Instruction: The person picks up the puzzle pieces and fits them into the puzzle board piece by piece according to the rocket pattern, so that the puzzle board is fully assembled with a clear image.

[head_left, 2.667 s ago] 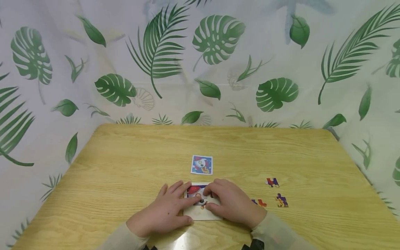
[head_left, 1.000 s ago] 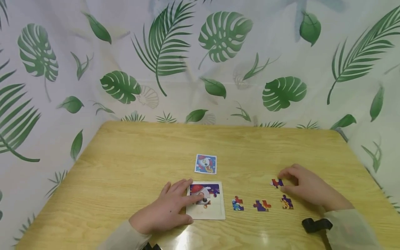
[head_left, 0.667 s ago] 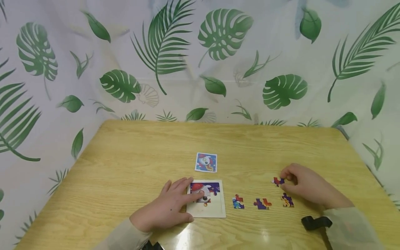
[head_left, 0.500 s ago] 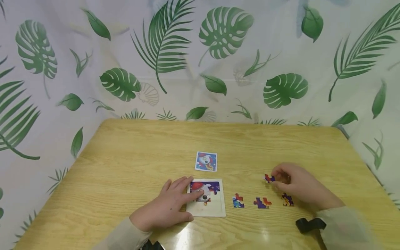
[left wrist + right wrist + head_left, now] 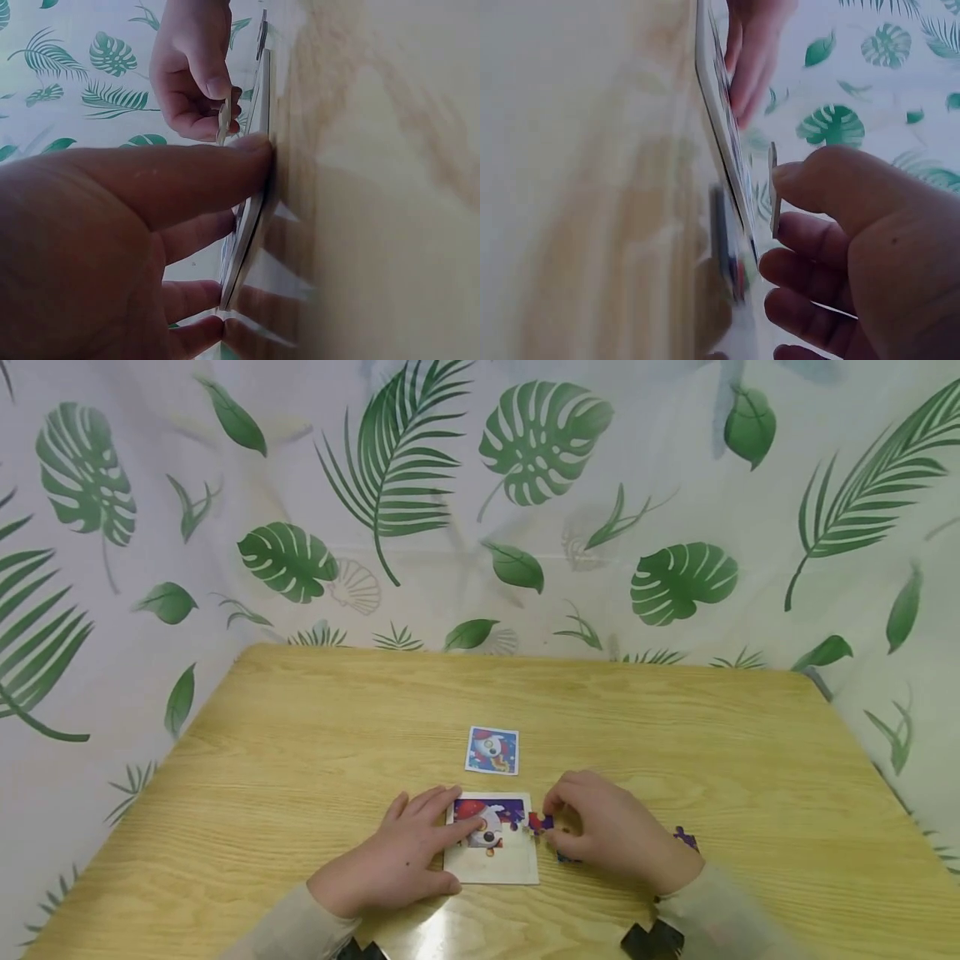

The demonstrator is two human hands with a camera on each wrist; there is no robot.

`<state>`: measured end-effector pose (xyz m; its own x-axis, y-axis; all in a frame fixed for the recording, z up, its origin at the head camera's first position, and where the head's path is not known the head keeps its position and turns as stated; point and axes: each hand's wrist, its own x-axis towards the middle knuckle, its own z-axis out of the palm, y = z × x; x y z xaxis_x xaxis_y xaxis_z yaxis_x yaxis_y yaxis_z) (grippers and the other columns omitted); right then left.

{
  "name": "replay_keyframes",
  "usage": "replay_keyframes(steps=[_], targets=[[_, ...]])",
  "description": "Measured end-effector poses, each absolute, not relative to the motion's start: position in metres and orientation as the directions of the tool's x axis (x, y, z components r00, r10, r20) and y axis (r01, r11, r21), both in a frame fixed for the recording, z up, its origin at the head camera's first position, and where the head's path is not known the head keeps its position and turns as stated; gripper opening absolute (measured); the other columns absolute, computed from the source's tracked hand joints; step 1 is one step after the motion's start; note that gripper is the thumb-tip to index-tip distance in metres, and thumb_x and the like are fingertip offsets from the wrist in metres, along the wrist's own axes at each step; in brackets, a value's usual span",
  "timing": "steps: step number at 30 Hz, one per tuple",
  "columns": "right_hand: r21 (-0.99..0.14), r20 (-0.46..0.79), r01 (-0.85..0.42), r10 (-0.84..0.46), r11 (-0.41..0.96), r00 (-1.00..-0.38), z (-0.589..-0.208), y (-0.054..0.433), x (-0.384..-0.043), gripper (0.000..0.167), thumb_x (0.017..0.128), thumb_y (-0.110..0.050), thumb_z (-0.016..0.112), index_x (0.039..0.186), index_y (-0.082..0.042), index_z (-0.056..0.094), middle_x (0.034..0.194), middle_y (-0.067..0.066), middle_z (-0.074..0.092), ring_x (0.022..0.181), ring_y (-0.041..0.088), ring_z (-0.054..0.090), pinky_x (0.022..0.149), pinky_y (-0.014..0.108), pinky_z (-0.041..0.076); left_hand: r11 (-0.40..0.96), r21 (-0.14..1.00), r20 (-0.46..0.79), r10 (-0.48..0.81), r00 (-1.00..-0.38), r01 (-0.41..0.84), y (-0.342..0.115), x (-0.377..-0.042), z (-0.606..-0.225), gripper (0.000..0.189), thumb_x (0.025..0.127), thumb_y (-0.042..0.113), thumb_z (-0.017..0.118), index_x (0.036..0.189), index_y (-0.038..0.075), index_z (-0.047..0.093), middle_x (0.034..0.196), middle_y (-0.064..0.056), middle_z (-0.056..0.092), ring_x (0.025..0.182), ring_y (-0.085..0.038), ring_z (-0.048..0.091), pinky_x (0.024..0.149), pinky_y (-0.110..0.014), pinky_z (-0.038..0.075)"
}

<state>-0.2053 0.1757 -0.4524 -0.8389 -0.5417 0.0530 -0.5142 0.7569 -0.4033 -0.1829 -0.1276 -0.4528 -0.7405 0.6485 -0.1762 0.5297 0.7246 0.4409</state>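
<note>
Across to the left swings the right hand (image 5: 611, 827), from the right side of the frame half a second ago to the low centre, and the red piece (image 5: 538, 823) has come with it! Its grip is pinching that piece between thumb and finger, now over the right rim of the board (image 5: 487, 867); the right wrist view shows a gap, piece raised and roughly level. Steady as ever on the other side, the left hand (image 5: 397, 864) keeps its place on the board, grip spread, one fingertip on the picture, thumb at the near edge. Change on the right: the blue piece (image 5: 567, 858) just peeks from under the right hand, the purple piece (image 5: 686, 838) shows partly behind the wrist. Above the board, mid-frame, the card (image 5: 492, 750) lies on the counter (image 5: 337, 710).
</note>
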Motion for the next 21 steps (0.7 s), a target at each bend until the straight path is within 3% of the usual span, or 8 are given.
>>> replay_keyframes(steps=[12,17,21], targets=[[-0.342,0.073,-0.533,-0.543,0.774,-0.836,-0.464,0.141,-0.198,0.016,0.085,-0.037,0.079,0.092,-0.026,0.069,0.095,-0.014,0.054,0.083,0.007,0.048,0.077,0.031,0.049,0.723,0.447,-0.181,0.649,-0.739,0.526,-0.128,-0.183,-0.453,0.075,0.093,0.046,0.069,0.158,0.031,0.037,0.168,-0.011,0.015,0.153,-0.033,0.011,0.115,-0.067,0.005],[-0.37,0.069,-0.501,-0.514,0.783,-0.855,-0.464,0.14,-0.197,0.023,0.083,-0.039,0.08,0.099,-0.027,0.069,0.099,-0.014,0.056,0.088,0.007,0.051,0.085,0.034,0.051,0.725,0.453,-0.182,0.645,-0.743,0.519,-0.128,-0.182,-0.452,0.074,0.093,0.045,0.069,0.158,0.031,0.038,0.168,-0.011,0.015,0.153,-0.033,0.011,0.115,-0.068,0.005],[-0.354,0.104,-0.486,-0.483,0.799,-0.869,-0.465,0.142,-0.197,0.029,0.08,-0.044,0.082,0.1,-0.027,0.071,0.096,-0.015,0.056,0.087,0.008,0.05,0.083,0.034,0.05,0.728,0.45,-0.184,0.643,-0.744,0.517,-0.128,-0.181,-0.453,0.073,0.093,0.045,0.068,0.157,0.032,0.039,0.168,-0.011,0.015,0.153,-0.033,0.011,0.115,-0.068,0.003]])
